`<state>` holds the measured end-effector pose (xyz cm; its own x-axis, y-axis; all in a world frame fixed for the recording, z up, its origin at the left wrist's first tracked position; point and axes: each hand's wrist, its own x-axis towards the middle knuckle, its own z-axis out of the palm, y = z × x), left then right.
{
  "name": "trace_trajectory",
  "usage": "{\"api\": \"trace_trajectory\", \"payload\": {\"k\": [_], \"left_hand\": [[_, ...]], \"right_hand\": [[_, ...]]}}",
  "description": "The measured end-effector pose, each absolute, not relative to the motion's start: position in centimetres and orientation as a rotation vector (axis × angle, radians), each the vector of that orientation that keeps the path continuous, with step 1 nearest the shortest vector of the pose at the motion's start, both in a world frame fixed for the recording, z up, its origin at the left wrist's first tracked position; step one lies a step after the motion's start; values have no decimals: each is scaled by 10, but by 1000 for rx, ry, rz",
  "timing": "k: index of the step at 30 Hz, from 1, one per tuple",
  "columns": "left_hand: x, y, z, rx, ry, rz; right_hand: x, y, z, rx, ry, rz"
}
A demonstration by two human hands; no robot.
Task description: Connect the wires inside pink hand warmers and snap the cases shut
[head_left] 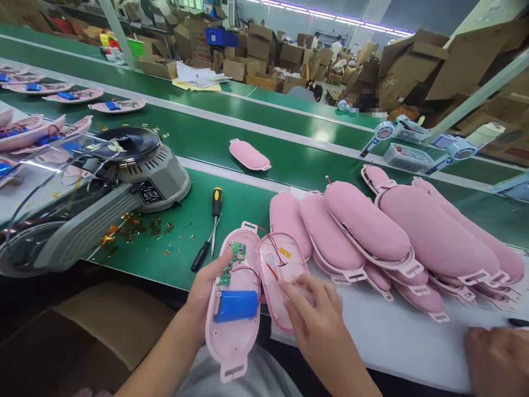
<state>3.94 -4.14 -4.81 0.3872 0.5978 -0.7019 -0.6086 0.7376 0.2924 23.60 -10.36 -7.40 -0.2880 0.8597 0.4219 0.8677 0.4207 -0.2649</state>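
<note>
My left hand [206, 281] grips an open pink shell half [227, 344] at its left edge, thumb near a green circuit board [238, 252]. A blue battery pack [237, 306] lies inside that shell. Thin red and black wires run from it to a second pink shell half [270, 300], tilted beside it with its hollow side up. Over this second half, my right hand [312, 306] has its fingertips closed on a short red wire [271, 270]. A strip of amber tape [285, 252] sticks inside the second half.
Screwdrivers [217, 201] lie on the green bench, left of a pile of pink cases [367, 220]. A grey tape dispenser [157, 176] stands left, with amber tape scraps around it. One pink case [250, 154] rests on the conveyor. Another person's hand [498, 353] is at lower right.
</note>
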Motion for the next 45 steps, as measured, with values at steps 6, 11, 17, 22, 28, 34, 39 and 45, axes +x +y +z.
{"api": "trace_trajectory", "payload": {"k": [6,11,17,22,28,34,39,45], "left_hand": [[35,-44,-56,31,852,702],[35,-48,-62,71,584,775],[34,-52,-66,148,610,800],[37,-51,-62,209,574,820],[41,-48,-60,280,492,870],[44,-46,-52,338,496,877],[45,-43,-55,329,520,900],[44,-42,-67,353,486,922]], "right_hand": [[232,-81,-63,-1188,-2308,27],[212,-59,-48,-1176,-2238,233],[197,-31,-28,-1450,-2084,833],[199,-24,-19,-1427,-1817,1426],[203,-23,-15,-1522,-1589,1663],[202,-15,-13,-1589,-1447,1784],[200,-13,-12,-1393,-1420,1847],[200,-14,-11,-1401,-1378,1880]]}}
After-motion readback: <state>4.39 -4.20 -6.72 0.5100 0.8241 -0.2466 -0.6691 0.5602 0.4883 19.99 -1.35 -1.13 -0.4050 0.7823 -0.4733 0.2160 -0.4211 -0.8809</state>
